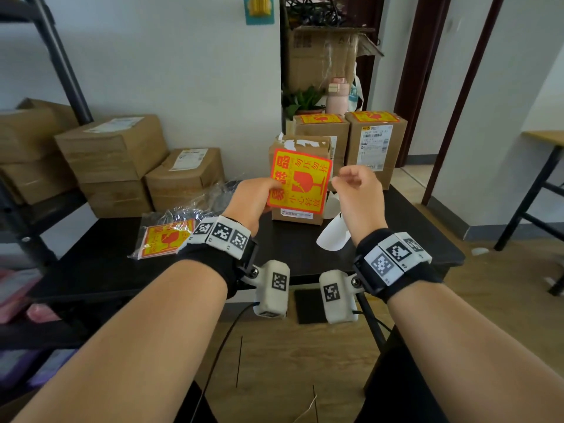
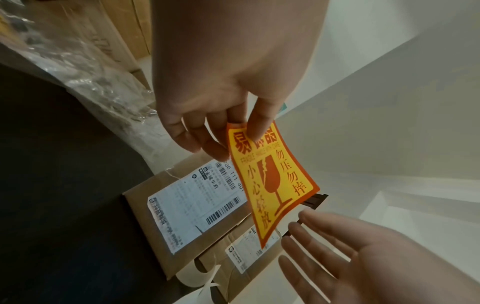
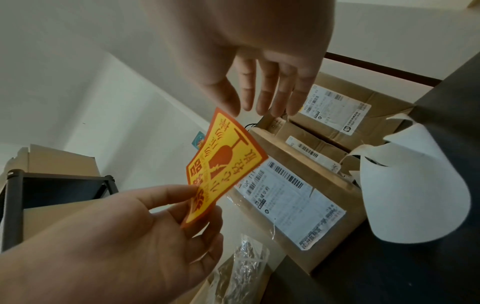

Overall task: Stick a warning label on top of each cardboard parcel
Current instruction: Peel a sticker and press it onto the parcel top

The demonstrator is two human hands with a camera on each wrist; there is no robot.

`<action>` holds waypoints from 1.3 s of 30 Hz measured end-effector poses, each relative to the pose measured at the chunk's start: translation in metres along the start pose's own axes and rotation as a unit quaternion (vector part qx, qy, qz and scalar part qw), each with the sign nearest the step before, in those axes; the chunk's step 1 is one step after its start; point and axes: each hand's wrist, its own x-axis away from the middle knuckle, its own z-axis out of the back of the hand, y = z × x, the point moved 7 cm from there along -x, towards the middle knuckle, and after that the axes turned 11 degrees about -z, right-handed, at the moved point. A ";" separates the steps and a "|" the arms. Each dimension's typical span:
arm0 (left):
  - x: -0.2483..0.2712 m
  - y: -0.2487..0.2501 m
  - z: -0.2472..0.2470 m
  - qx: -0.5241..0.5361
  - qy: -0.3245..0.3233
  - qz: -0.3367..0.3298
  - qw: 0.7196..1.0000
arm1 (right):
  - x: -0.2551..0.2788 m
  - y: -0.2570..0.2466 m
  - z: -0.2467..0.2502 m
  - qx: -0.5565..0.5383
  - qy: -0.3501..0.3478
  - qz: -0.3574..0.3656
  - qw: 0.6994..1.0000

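My left hand [image 1: 259,196] pinches one edge of a red-and-yellow warning label [image 1: 300,181], held upright in the air. Thumb and fingers [image 2: 257,129] grip its upper edge [image 2: 272,181]. Right behind the label stands a cardboard parcel [image 1: 302,143] with a torn, bare top and a shipping slip on its side [image 2: 187,205]. My right hand [image 1: 341,181] hovers just right of the label, empty, with its fingers [image 3: 265,96] relaxed and apart from the label [image 3: 226,162]. Two taller parcels [image 1: 320,132] [image 1: 378,138] behind carry labels on top.
A plastic bag of spare labels [image 1: 164,239] lies on the black table [image 1: 91,264] at the left. Curled white backing paper [image 1: 332,236] lies right of the near parcel. More cardboard boxes [image 1: 113,148] stack at the far left. A wooden desk [image 1: 546,138] stands on the right.
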 end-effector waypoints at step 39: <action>-0.046 0.051 0.013 -0.085 -0.022 -0.124 0.988 | -0.036 -0.040 -0.020 -0.053 -0.036 -0.002 0.998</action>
